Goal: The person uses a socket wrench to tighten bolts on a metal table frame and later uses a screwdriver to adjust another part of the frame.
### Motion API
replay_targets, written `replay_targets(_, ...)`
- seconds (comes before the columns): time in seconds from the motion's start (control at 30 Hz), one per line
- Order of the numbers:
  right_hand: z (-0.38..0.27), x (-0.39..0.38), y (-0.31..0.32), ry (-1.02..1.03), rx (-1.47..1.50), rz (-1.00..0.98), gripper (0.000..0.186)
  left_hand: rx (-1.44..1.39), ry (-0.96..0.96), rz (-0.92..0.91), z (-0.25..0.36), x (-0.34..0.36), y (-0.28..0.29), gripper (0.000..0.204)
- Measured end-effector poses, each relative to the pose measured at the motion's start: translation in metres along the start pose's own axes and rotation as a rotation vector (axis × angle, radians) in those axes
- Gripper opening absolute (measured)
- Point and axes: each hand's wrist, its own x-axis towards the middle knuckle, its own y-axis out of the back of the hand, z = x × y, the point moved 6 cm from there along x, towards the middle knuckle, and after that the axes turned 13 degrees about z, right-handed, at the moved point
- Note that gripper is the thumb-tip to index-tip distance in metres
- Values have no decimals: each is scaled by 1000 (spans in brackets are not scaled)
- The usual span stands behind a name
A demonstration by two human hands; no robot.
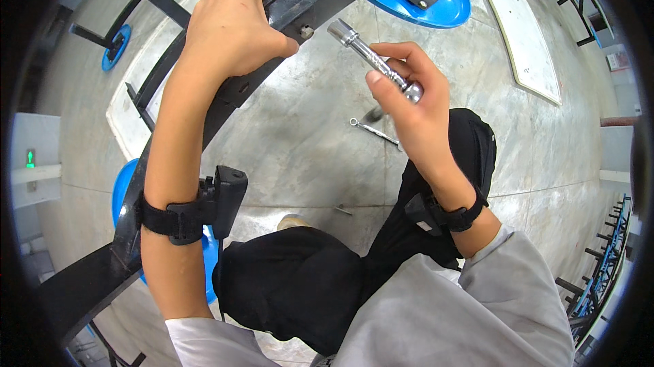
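Note:
My left hand point(231, 26) is wrapped over the upper part of a black metal beam point(313, 2), with the thumb beside a bolt point(305, 31) on the beam's side. In my right hand point(412, 98) is a chrome socket tool point(361, 49) with an extension, its socket end pointing up-left, just right of the bolt and apart from it. A chrome wrench point(373, 132) lies on the floor below the right hand.
A blue round base plate point(449, 2) sits under a black post at the top, with another point(116, 53) at left. White boards point(511, 33) lie on the floor point(293, 121). Black and blue frames point(606, 265) stand along the right edge. My knees are below my hands.

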Motion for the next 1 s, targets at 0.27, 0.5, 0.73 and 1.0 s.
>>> replay_targets(0.27,31,-23,-35,-855,877,-47,24,39,10,-20,3,0,0,48)
replay_targets(0.5,32,-27,-40,-995,1113,1,17,0,-31,63,7,1,0,36)
replay_targets(0.73,31,-26,-46,-1081,1187,46,9,47,3,-53,6,3,-1,48)
replay_targets(1.0,28,-17,-40,-1266,1270,-47,12,16,2,-41,8,3,-2,49)
